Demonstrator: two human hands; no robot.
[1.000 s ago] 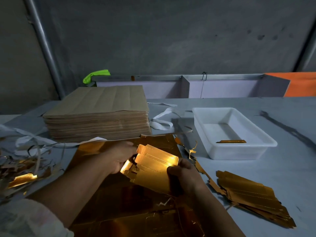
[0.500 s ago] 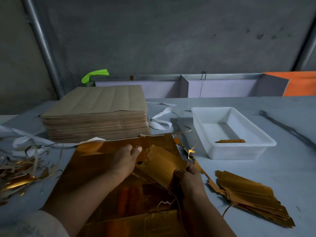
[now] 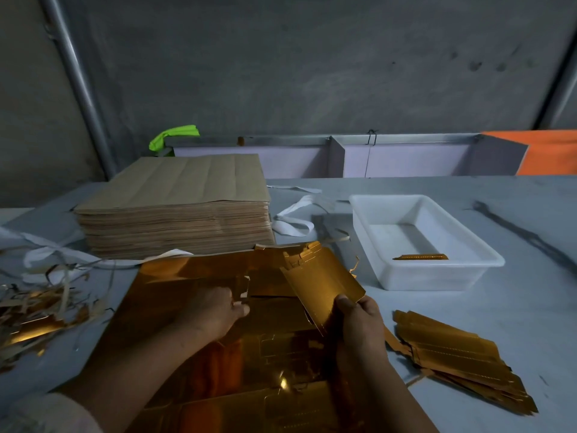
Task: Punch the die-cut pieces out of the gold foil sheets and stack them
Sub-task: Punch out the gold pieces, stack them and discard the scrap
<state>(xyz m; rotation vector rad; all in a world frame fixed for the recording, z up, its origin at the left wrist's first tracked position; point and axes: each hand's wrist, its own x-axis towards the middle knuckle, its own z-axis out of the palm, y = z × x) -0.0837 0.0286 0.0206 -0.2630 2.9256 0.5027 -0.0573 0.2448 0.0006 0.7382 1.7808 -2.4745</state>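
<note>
The right hand [image 3: 359, 320] pinches 1 die-cut piece [image 3: 321, 282] above the gold foil sheet [image 3: 175, 276]. The left hand [image 3: 212, 310] rests on it; I cannot tell its grip.

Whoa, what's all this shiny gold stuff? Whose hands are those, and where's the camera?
The camera sits on a person's head and looks down, so you see their own two hands. The right hand pinches a punched-out gold piece above the big gold foil sheet. The left hand rests on that sheet. On the grey table also lie a pile of gold pieces, a white tray holding one gold strip, a tall stack of brown sheets and leftover scraps.
</note>
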